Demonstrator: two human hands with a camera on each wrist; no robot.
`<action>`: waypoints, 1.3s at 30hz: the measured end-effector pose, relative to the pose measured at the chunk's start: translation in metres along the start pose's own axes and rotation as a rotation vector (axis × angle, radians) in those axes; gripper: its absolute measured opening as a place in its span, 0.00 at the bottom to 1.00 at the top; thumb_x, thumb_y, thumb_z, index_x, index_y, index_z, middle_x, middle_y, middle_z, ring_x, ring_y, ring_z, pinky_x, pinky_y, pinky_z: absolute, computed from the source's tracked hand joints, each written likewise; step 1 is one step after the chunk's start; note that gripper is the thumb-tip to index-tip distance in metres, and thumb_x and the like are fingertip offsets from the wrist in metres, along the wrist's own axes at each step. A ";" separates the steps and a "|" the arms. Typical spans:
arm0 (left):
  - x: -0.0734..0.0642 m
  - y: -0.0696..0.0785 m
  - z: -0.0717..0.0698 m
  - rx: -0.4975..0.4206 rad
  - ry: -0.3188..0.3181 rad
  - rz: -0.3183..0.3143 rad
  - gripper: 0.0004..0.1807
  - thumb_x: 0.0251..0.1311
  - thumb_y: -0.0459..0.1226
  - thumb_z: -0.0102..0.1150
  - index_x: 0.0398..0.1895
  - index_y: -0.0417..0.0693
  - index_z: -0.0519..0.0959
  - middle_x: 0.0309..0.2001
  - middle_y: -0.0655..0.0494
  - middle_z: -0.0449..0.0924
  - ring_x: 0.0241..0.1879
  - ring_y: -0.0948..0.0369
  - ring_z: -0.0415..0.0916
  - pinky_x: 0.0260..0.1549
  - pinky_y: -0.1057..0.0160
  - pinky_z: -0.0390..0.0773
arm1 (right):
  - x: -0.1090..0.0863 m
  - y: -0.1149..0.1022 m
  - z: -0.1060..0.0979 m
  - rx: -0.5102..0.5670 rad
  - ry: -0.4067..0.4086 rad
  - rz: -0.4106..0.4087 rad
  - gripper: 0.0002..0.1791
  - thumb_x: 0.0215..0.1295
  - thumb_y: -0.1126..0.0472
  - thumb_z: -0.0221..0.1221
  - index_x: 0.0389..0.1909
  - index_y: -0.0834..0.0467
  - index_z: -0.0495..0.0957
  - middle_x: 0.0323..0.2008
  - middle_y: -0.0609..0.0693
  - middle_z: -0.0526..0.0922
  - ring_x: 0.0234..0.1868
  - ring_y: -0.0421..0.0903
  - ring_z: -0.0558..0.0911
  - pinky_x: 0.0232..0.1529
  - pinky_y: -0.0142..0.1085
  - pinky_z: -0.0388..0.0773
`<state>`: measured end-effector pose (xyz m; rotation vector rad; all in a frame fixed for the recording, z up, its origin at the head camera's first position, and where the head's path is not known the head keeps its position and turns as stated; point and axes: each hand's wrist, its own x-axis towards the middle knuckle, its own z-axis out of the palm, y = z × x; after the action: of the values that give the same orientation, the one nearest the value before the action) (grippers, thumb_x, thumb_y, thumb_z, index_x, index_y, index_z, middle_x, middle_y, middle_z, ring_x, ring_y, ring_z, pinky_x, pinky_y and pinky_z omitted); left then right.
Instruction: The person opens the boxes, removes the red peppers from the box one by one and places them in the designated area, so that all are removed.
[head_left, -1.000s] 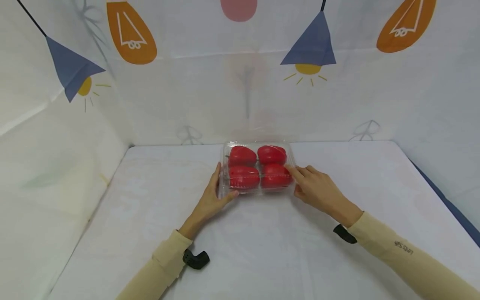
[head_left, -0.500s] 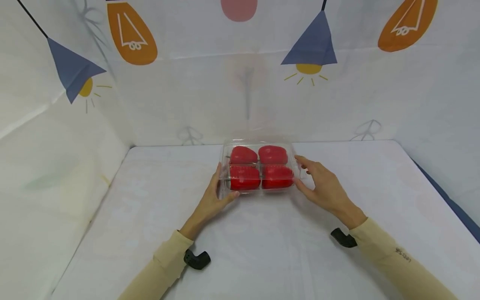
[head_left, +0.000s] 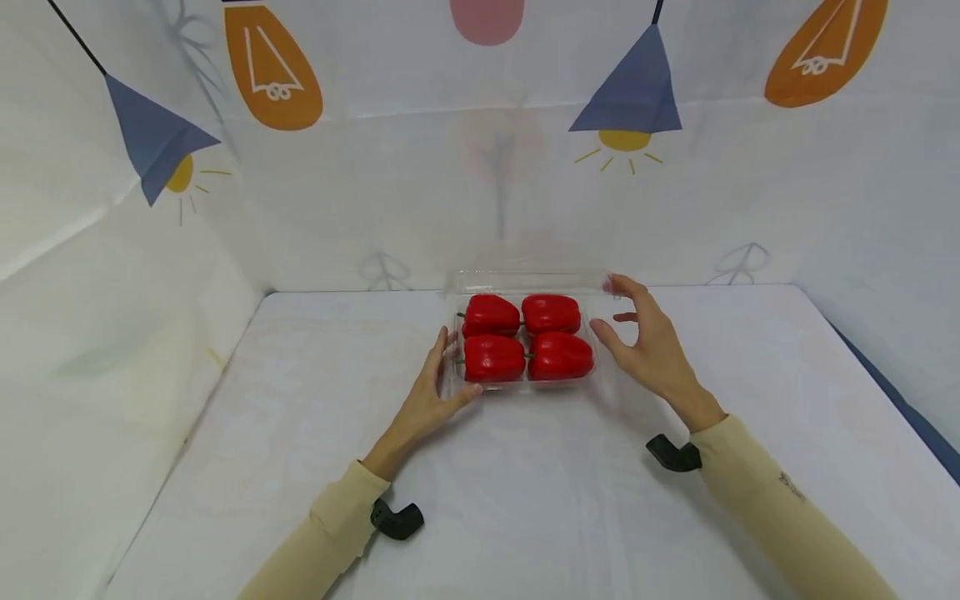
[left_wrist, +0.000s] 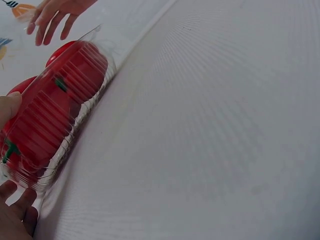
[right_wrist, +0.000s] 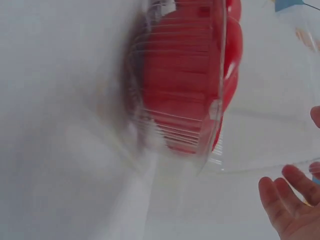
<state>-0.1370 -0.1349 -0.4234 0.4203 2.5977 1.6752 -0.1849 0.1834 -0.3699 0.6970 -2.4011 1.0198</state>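
Several red bell peppers (head_left: 494,358) with green stems sit in a clear plastic clamshell container (head_left: 540,386) on the white table. Its lid (head_left: 525,282) is hinged at the far side and stands raised, tilted up behind the peppers. My left hand (head_left: 423,408) holds the container's left end, thumb at the front rim and fingers along the side wall. At the lid's right edge is my right hand (head_left: 656,354), fingertips touching the plastic, thumb spread apart from them. In the right wrist view the loosely bent fingers lie right at the edge of the lid (right_wrist: 260,145).
A white cloth backdrop (head_left: 330,192) printed with lamps rises close behind the container, and a white side panel (head_left: 112,333) borders the table on the left. Dark wrist mounts (head_left: 397,521) stick out from both sleeves.
The lid has swung up and back from over the peppers. My right hand has moved from the container's right front to the raised lid's edge. The left hand keeps its hold.
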 end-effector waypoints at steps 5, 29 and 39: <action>-0.002 0.010 -0.001 0.007 0.003 -0.016 0.53 0.56 0.41 0.63 0.76 0.50 0.37 0.74 0.47 0.50 0.74 0.50 0.47 0.70 0.48 0.54 | 0.017 0.002 -0.002 0.115 0.002 0.062 0.36 0.61 0.69 0.59 0.68 0.59 0.55 0.63 0.56 0.68 0.64 0.54 0.69 0.51 0.24 0.76; -0.004 0.010 0.000 0.026 -0.004 -0.029 0.53 0.56 0.42 0.63 0.76 0.51 0.36 0.74 0.48 0.49 0.74 0.50 0.45 0.70 0.47 0.53 | 0.040 0.044 0.024 0.358 -0.244 0.359 0.38 0.70 0.62 0.50 0.74 0.59 0.41 0.74 0.58 0.50 0.72 0.59 0.56 0.67 0.58 0.59; -0.003 0.010 0.001 0.026 0.005 -0.014 0.54 0.56 0.40 0.64 0.76 0.49 0.37 0.74 0.47 0.49 0.74 0.49 0.46 0.70 0.46 0.54 | 0.044 0.046 0.029 0.363 -0.278 0.446 0.36 0.71 0.60 0.49 0.74 0.57 0.43 0.74 0.57 0.48 0.73 0.57 0.55 0.68 0.56 0.59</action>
<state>-0.1317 -0.1315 -0.4154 0.3981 2.6221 1.6428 -0.2521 0.1773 -0.3877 0.4444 -2.7122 1.6676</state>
